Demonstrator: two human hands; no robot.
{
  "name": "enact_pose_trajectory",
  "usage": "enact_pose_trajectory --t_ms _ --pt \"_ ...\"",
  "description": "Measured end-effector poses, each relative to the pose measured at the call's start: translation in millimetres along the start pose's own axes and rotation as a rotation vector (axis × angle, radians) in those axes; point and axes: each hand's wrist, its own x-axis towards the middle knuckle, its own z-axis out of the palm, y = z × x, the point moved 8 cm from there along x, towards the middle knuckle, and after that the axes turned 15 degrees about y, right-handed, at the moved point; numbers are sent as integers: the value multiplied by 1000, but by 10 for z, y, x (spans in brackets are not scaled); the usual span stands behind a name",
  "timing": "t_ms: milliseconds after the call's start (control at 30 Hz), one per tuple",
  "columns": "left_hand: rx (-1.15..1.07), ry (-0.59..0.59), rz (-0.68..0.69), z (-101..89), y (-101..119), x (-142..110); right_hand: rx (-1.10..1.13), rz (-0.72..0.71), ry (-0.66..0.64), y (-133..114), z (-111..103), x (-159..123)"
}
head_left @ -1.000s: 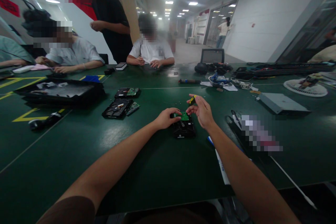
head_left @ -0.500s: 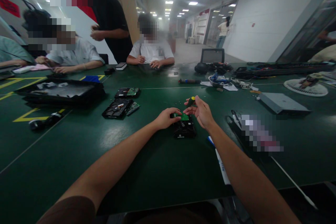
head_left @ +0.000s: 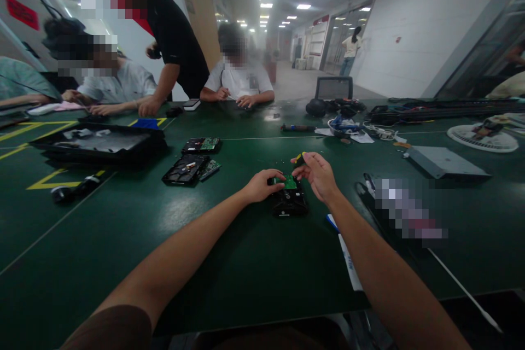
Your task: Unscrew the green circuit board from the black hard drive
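A black hard drive (head_left: 290, 207) with a green circuit board (head_left: 291, 182) lies on the green table in front of me. My left hand (head_left: 264, 186) grips the drive's far left side, fingertips at the edge of the board. Above the drive's right side, my right hand (head_left: 319, 176) holds a screwdriver (head_left: 299, 160) by its dark handle with a yellow end. Its tip is too small to make out. Tiny screws (head_left: 280, 162) lie just beyond the drive. Left of my hands are another black drive (head_left: 186, 170), a loose circuit board (head_left: 210, 169) and a further drive (head_left: 200, 145).
A black tray (head_left: 98, 145) stands at the left, near a dark cylindrical item (head_left: 77, 190). To the right are a grey metal box (head_left: 447, 160), a white marker-like item (head_left: 349, 262) and a white fan part (head_left: 482, 138). Several people sit or stand across the table.
The standing person in black has leaned in and lowered an arm to the table by the blue cloth. My view has shifted slightly; my hands stay around the drive, the screwdriver handle leaning a little differently.
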Motion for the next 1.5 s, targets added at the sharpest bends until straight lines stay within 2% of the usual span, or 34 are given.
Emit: enact_pose_trajectory --t_ms 400,833,1067,1500 --pt "-20 7 34 -5 28 0 25 56 -62 13 66 -34" --pt "-15 4 16 -10 47 4 2 27 -52 13 32 -19" --pt "-4 0 25 -12 51 -1 60 82 -51 37 38 -17" --pt "9 -4 24 -8 46 3 5 27 -15 -2 -11 2"
